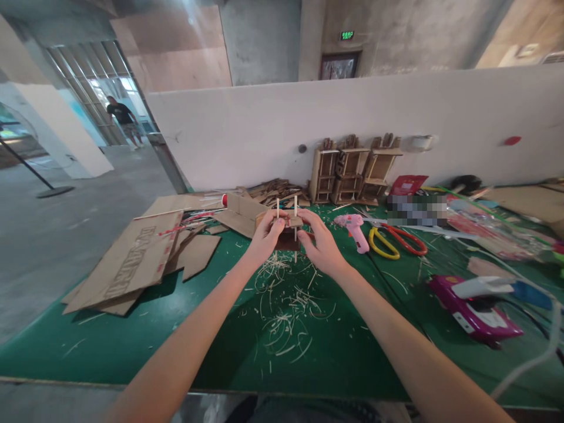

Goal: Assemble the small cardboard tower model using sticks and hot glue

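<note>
Both hands hold a small cardboard frame (288,230) with thin wooden sticks standing through it, just above the green table (211,329). My left hand (265,235) grips its left side, fingers curled round the top edge. My right hand (321,241) pinches its right side. Two stick ends poke up above the cardboard and one points down below it. Pale wood shavings (286,305) lie scattered on the table under the hands.
Flat cardboard sheets (132,258) lie at the left. Finished cardboard shelves (352,170) stand against the white wall. A pink glue gun (355,230), yellow and red scissors (396,242) and a purple tool (476,305) lie at the right. A person stands far off at the left.
</note>
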The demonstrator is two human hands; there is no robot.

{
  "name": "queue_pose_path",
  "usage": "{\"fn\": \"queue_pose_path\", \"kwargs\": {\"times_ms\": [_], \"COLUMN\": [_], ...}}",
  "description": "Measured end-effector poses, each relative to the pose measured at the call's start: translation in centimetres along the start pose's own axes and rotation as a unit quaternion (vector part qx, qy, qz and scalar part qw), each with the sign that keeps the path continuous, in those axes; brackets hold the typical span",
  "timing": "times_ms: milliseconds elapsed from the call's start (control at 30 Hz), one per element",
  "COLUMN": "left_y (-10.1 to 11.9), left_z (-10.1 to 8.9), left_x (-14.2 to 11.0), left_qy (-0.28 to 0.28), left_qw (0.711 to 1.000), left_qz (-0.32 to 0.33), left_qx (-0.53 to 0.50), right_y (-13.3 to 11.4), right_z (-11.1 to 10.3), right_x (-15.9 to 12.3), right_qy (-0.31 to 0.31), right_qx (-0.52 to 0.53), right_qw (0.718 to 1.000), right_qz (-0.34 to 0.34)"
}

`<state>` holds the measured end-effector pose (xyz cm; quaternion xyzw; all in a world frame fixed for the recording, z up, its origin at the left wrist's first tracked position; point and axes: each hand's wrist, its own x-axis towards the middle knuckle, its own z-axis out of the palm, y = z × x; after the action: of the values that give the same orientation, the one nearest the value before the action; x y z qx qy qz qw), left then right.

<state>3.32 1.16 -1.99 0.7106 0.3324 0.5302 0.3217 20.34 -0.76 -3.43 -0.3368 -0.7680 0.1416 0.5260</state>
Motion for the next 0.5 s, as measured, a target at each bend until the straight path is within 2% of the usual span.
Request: {"fn": "queue_pose_path", "kwargs": {"times_ms": [133,233,400,500], "left_y": [0.0,-0.2,-0.7,-0.9], "left_z": [0.5,0.9,0.9,0.3], "left_x": [-0.4,-0.6,-0.2,-0.1], "left_qy": [0.002,0.018,0.062,0.072], "left_qw": [1.000,0.999,0.987,0.975], "left_qz": [0.008,-0.004,-0.051,-0.070], "left_qx": [0.004,-0.034,-0.139,-0.198], "right_y": [0.4,0.5,0.7,1.1], "right_z": [0.1,0.5,1.6,2.1], "right_x": [0.0,-0.1,-1.1,-1.6], "right_qy": [0.001,0.007,0.058,0.025], "right_qx": [-0.037,-0.040,0.021,0.045], "right_qw": [0.999,0.999,0.997,0.995], "right_qz": [-0.020,-0.023,0.044,0.083]}}
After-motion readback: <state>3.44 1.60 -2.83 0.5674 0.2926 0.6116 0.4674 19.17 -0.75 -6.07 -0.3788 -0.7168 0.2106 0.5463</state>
